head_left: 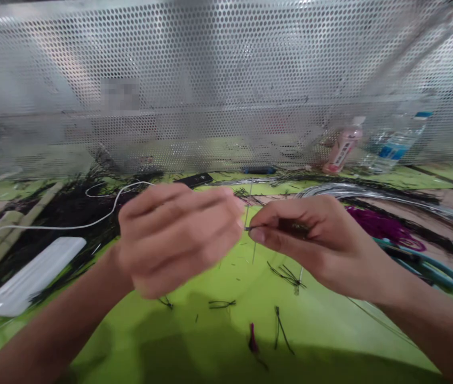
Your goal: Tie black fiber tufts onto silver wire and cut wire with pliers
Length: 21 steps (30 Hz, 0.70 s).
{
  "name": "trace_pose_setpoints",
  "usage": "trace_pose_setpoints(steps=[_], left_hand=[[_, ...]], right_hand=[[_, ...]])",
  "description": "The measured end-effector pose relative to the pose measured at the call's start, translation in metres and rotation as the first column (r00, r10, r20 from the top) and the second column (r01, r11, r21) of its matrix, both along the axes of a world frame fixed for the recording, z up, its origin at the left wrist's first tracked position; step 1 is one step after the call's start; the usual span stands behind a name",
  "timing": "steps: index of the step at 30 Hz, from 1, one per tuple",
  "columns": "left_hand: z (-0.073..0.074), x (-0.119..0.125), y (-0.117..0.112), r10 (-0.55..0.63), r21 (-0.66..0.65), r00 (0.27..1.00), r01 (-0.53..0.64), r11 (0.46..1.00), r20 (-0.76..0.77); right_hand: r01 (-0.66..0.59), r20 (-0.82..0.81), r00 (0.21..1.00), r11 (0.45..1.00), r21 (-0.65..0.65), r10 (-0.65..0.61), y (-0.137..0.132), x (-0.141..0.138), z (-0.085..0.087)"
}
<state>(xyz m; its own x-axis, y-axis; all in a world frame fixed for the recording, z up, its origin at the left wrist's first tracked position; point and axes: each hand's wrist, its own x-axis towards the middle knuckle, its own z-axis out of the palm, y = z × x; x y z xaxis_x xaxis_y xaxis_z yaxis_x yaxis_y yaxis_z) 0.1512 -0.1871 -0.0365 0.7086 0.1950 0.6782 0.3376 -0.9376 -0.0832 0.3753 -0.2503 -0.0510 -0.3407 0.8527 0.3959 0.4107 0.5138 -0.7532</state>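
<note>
My right hand [322,245] pinches a thin dark strand [247,229] between thumb and forefinger, and its short end shows at the fingertips. A fine grey wire [254,253] runs roughly upright beside those fingertips. My left hand [182,240] is close on the other side, blurred by motion, with its fingers pressed together and curled. Whatever lies within it is hidden. Below both hands, a dark wire bundle [288,276] lies on the green surface [210,341], along with a looped dark piece [222,304], a forked dark piece [278,325] and a purple-and-black piece [253,341].
A perforated metal screen [210,69] stands behind. At right are silvery wires [342,191], purple strands [382,226], blue-handled scissors [438,272], a pink bottle [344,146] and a clear bottle [396,146]. At left are a white device [38,274], a white cable [70,228] and dark strands [78,213].
</note>
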Motion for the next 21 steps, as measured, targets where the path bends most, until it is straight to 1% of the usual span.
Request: trace_pose_setpoints(steps=[1, 2, 3, 4, 5, 7, 8, 10, 12, 13, 14, 15, 16, 17, 18, 19, 20, 21], left_hand=[[0.0, -0.001, 0.0, -0.059, 0.198, 0.996, 0.071, 0.978, -0.067], [0.001, -0.002, 0.001, -0.101, 0.37, 0.99, 0.13, 0.92, -0.096], [0.001, -0.001, 0.002, -0.127, 0.497, 0.986, 0.165, 0.852, -0.11], [0.0, -0.001, 0.002, -0.128, 0.556, 0.986, 0.166, 0.814, -0.107], [0.0, 0.001, 0.003, -0.125, 0.544, 0.989, 0.145, 0.826, -0.074], [-0.002, 0.004, 0.004, -0.11, 0.415, 0.994, 0.109, 0.903, -0.021], [-0.003, 0.006, 0.004, -0.106, 0.346, 0.994, 0.1, 0.933, -0.002], [-0.004, 0.008, 0.002, -0.099, 0.21, 0.995, 0.092, 0.973, 0.02], [-0.003, 0.009, -0.002, -0.044, 0.03, 0.999, 0.044, 0.999, 0.031], [-0.002, 0.009, -0.005, -0.005, -0.091, 0.999, 0.008, 0.996, 0.033], [-0.001, 0.009, -0.008, 0.027, -0.232, 0.999, -0.019, 0.972, 0.031], [0.0, 0.009, -0.011, 0.048, -0.386, 0.998, -0.032, 0.922, 0.032], [0.002, 0.009, -0.013, 0.053, -0.539, 0.998, -0.025, 0.842, 0.036], [0.004, 0.009, -0.015, 0.037, -0.676, 0.998, 0.003, 0.737, 0.044], [0.006, 0.009, -0.016, 0.004, -0.788, 0.999, 0.038, 0.614, 0.051], [0.008, 0.008, -0.017, -0.029, -0.863, 0.998, 0.059, 0.501, 0.051], [0.01, 0.007, -0.017, -0.053, -0.897, 0.998, 0.06, 0.437, 0.041], [0.011, 0.005, -0.017, -0.068, -0.897, 0.998, 0.041, 0.44, 0.012]], right_hand=[[-0.002, -0.004, 1.0, 1.0, 0.009, 0.002, -0.001, 0.0, 0.0], [-0.002, -0.008, 1.0, 1.0, 0.021, 0.002, -0.001, 0.0, 0.0], [-0.001, -0.012, 1.0, 0.999, 0.032, 0.002, -0.001, 0.0, 0.0], [0.0, -0.015, 1.0, 0.999, 0.045, 0.001, -0.001, -0.001, 0.0], [0.004, -0.018, 1.0, 0.998, 0.056, -0.003, -0.001, -0.001, 0.0], [0.013, -0.024, 1.0, 0.998, 0.063, -0.011, 0.0, -0.001, -0.001], [0.012, -0.029, 1.0, 0.998, 0.059, -0.011, 0.0, 0.0, -0.001], [0.01, -0.041, 0.999, 0.999, 0.052, -0.008, 0.001, 0.0, -0.001], [0.01, -0.044, 0.999, 0.999, 0.047, -0.008, 0.001, 0.0, -0.002], [0.013, -0.046, 0.999, 0.999, 0.048, -0.011, 0.0, 0.0, -0.002], [0.015, -0.047, 0.999, 0.999, 0.048, -0.013, 0.0, 0.0, -0.002], [0.014, -0.046, 0.999, 0.999, 0.046, -0.012, 0.0, -0.001, -0.002], [0.011, -0.042, 0.999, 0.999, 0.045, -0.009, -0.001, -0.001, -0.002], [0.007, -0.033, 0.999, 0.999, 0.045, -0.005, -0.001, -0.002, -0.001], [0.004, -0.02, 1.0, 0.999, 0.046, -0.003, -0.001, -0.002, -0.001], [0.002, -0.008, 1.0, 0.999, 0.045, -0.002, -0.002, -0.003, -0.001], [0.001, 0.002, 1.0, 0.999, 0.039, -0.001, -0.002, -0.003, 0.0], [0.001, 0.006, 1.0, 1.0, 0.03, -0.002, -0.002, -0.003, 0.0]])
